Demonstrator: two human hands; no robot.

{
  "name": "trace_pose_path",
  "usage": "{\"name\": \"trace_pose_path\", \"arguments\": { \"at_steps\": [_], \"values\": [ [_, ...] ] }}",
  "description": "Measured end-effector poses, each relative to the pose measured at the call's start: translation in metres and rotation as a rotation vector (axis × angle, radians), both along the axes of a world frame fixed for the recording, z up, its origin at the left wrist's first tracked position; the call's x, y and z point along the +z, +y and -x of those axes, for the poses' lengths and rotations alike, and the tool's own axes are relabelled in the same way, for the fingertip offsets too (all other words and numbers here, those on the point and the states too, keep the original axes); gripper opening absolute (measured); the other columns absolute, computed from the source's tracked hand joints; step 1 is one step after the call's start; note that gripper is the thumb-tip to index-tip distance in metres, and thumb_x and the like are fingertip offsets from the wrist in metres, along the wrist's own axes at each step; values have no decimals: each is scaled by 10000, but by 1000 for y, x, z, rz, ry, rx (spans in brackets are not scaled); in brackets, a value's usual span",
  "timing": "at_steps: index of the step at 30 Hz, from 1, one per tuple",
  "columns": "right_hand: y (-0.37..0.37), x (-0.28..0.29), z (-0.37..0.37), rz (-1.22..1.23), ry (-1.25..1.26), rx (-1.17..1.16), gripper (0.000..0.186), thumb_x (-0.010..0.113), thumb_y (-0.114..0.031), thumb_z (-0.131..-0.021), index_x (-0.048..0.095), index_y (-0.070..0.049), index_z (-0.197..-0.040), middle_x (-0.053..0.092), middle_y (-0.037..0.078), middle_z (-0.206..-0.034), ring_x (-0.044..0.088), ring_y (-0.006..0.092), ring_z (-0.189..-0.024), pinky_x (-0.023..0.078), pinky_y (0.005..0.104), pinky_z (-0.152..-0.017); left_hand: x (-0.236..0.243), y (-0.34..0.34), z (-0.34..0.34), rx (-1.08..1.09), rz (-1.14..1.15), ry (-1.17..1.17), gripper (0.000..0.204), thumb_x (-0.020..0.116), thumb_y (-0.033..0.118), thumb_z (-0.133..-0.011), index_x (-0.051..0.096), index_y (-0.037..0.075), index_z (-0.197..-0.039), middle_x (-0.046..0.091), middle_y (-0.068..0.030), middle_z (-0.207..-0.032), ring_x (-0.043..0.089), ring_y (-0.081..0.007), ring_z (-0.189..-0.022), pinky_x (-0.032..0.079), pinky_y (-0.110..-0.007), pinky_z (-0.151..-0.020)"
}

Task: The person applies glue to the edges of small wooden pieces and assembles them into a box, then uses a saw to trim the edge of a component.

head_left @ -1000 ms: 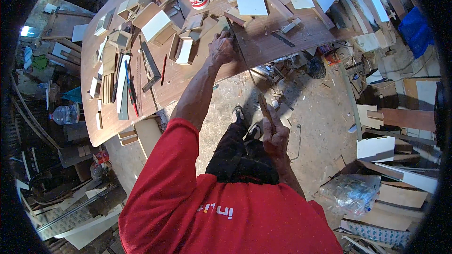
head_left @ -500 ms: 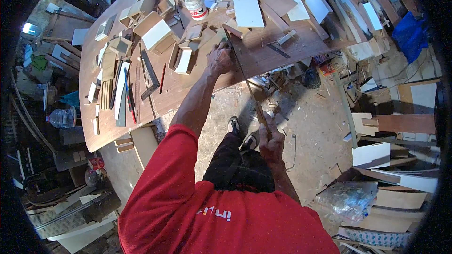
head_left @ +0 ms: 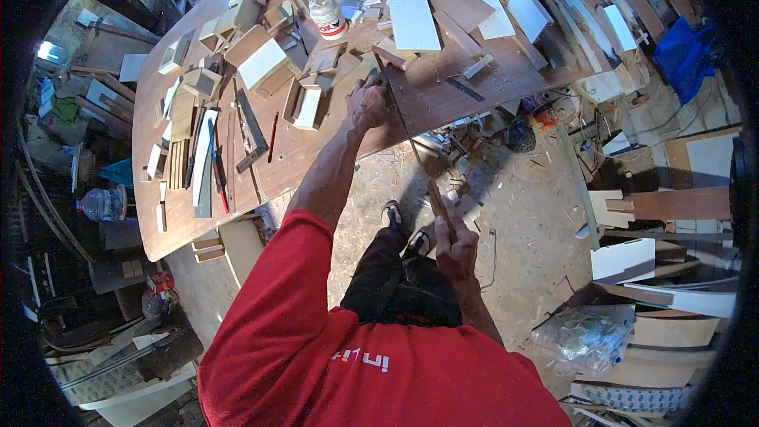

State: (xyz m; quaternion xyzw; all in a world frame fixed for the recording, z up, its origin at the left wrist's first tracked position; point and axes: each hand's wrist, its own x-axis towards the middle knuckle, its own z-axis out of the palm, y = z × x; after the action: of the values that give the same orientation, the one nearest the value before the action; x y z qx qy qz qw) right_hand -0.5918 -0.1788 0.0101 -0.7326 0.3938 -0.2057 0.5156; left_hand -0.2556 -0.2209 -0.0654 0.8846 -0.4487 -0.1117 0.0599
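Observation:
My right hand (head_left: 457,251) is closed around the wooden handle of a long, narrow handsaw (head_left: 417,154), which I see almost edge-on. Its thin dark blade runs up and slightly left, past the table's near edge. Close beside the blade's left side, my left hand (head_left: 368,103) presses down with bent fingers on a light brown wooden board (head_left: 336,122). The fingertips are partly hidden. The board lies on the brown worktable (head_left: 292,160), next to a small open wooden box (head_left: 305,104). Where the teeth meet the wood cannot be made out.
A white tub (head_left: 328,19) stands among wood offcuts at the back. Pencil-like red stick (head_left: 273,136), metal square (head_left: 250,130) and white panel (head_left: 411,14) lie on the table. A plastic bag (head_left: 585,338) and stacked boards (head_left: 672,332) are at right.
The saw has drawn back slightly toward me, with my right hand still around its handle. My left hand stays in nearly the same place on the board.

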Motion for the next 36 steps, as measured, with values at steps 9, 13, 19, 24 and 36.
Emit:
{"name": "trace_pose_path", "arguments": {
  "at_steps": [9,13,19,24,36],
  "values": [
    [2,-10,0,117,-72,-21,385,516,-185,-932,557,-57,-1292,625,134,-691,558,136,-615,448,305,-570,9,0,5,21,19,14,424,658,212,-751,608,233,-1172,444,-18,-1351,434,-338,-1187,438,-566,-891],
    [-2,4,-8,27,19,2,385,518,-181,-932,555,-58,-1295,658,160,-762,599,147,-678,481,313,-638,0,2,3,36,64,34,410,648,220,-759,607,227,-1166,445,-6,-1354,431,-333,-1193,441,-572,-879],
    [-2,10,-15,-28,63,15,391,502,-168,-935,542,-26,-1297,662,179,-786,605,159,-687,490,324,-647,-6,-1,-4,7,36,-1,397,638,223,-762,612,239,-1158,474,-16,-1322,444,-341,-1186,444,-570,-875],
    [5,-2,-5,99,-1,33,400,498,-176,-941,531,-8,-1302,662,175,-785,593,160,-663,485,321,-633,-7,0,-4,17,55,-4,416,639,206,-752,607,241,-1165,493,-29,-1304,454,-353,-1181,454,-560,-875],
    [-4,4,-23,10,115,24,401,508,-203,-942,535,-43,-1309,638,189,-741,590,177,-614,470,341,-588,0,3,3,9,74,15,476,685,225,-727,593,229,-1195,476,-25,-1308,451,-346,-1170,453,-580,-859]
  ]
}}
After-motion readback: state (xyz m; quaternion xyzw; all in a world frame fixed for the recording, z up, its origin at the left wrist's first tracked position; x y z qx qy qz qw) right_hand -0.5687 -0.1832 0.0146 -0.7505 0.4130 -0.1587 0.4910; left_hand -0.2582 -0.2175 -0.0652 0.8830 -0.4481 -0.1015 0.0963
